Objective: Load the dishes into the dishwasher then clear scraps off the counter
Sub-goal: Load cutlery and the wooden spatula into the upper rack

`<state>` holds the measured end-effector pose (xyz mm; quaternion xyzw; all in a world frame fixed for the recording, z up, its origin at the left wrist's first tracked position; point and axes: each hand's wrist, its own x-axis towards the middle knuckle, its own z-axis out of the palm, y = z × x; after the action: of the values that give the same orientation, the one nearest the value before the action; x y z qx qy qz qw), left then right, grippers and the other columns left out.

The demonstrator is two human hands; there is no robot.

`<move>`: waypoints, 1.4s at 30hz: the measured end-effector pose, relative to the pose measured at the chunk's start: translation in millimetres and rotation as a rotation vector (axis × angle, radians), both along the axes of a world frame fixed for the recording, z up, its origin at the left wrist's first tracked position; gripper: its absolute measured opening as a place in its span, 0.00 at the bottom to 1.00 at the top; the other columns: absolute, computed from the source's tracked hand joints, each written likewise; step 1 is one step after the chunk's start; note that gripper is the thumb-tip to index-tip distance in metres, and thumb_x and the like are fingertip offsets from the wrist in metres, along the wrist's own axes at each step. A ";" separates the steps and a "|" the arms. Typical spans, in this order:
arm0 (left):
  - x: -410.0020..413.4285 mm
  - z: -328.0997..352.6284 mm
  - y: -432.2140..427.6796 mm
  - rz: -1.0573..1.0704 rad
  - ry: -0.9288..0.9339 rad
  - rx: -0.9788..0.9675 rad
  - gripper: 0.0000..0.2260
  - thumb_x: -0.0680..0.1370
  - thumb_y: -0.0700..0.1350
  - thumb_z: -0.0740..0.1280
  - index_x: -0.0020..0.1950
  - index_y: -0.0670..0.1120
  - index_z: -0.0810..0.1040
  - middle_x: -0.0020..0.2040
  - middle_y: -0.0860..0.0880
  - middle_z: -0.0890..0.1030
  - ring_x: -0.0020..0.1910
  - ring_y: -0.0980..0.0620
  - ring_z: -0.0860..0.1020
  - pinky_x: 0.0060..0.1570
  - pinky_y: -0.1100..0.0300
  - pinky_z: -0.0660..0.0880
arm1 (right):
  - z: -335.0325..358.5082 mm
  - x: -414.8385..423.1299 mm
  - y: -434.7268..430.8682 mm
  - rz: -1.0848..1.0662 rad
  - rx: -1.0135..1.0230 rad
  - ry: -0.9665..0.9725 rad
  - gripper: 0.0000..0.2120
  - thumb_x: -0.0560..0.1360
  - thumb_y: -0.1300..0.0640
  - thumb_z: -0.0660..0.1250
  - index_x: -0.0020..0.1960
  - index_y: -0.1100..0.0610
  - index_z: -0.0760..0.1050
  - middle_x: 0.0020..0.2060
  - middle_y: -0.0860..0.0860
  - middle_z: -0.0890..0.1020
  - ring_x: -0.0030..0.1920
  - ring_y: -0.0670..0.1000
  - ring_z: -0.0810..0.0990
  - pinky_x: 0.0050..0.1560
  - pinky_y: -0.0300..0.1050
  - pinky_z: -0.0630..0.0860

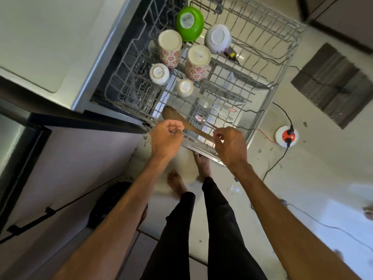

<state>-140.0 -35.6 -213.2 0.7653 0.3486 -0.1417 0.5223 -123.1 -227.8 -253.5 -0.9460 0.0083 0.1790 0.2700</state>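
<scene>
At the far left a part of the table (30, 47) is seen, beside the open dishwasher. Next comes the left hand (166, 138). Its fingers are curled close together at the neck of the wooden spoon (173, 116), but it cannot be told whether the spoon is really pinched by it or only touched. The wooden spoon is held low over the near edge of the pulled-out rack (274, 87), with its bowl toward the left and its handle running to the right. Behind it, cups (170, 49) and a green bowl (189, 23) are already placed upside down in the rack. A fork (203, 103) is lying flat just to the right of the spoon's bowl. The handle end is pinched by the right hand (232, 144) between the thumb and the curled fingers.

The step in hand is judged to be the laying down of the spoon. It is best done if the spoon is lowered flat into the free part near the fork and laid across the wires, so that it cannot slip through them. The handle should be released last, and the cups should not be knocked.
</scene>
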 end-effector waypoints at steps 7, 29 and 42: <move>-11.8 13.5 -28.9 -0.230 0.032 -0.077 0.08 0.78 0.36 0.68 0.53 0.46 0.83 0.48 0.52 0.86 0.50 0.55 0.83 0.56 0.58 0.80 | 19.1 -22.9 -25.8 -0.181 0.087 -0.072 0.08 0.78 0.63 0.70 0.54 0.60 0.86 0.47 0.53 0.86 0.44 0.51 0.83 0.47 0.44 0.80; 65.8 37.4 -170.5 -0.063 0.120 -0.255 0.06 0.77 0.39 0.68 0.47 0.47 0.84 0.47 0.52 0.86 0.39 0.56 0.83 0.37 0.63 0.76 | 42.3 109.4 -139.7 -0.244 0.308 -0.083 0.07 0.76 0.63 0.70 0.52 0.57 0.85 0.45 0.48 0.86 0.44 0.44 0.83 0.46 0.23 0.73; 140.4 3.6 -326.1 0.677 0.281 -0.731 0.15 0.84 0.47 0.63 0.56 0.36 0.81 0.50 0.40 0.86 0.49 0.44 0.85 0.56 0.52 0.81 | 16.0 220.9 -224.9 -0.295 0.410 0.574 0.27 0.69 0.41 0.71 0.45 0.68 0.79 0.37 0.57 0.83 0.41 0.57 0.83 0.57 0.63 0.81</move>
<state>0.4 -361.8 -209.6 0.3507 0.5710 -0.1789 0.7204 97.7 -452.7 -237.5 -0.7724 0.1834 0.3938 0.4634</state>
